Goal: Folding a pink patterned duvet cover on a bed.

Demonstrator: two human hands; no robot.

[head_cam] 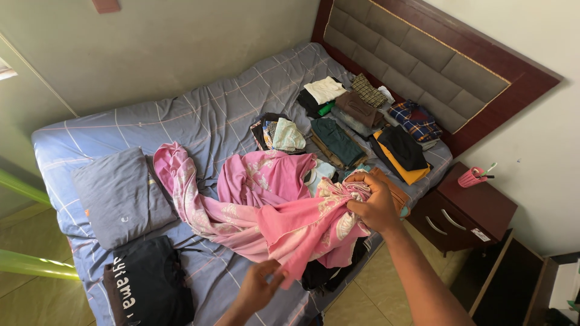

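Pink cloth [254,208] runs lengthwise from upper left to lower right; left hand [261,284] and right hand [373,204] both clamped on it.

On the bed [223,115], a long cloth [266,205] sprawls at the centre, with a pillow [118,196] at nine o'clock and folded clothes [362,121] stacked at one o'clock, below the headboard [435,60]. A nightstand [468,211] stands off the bed at three o'clock, carrying a cup [471,177].
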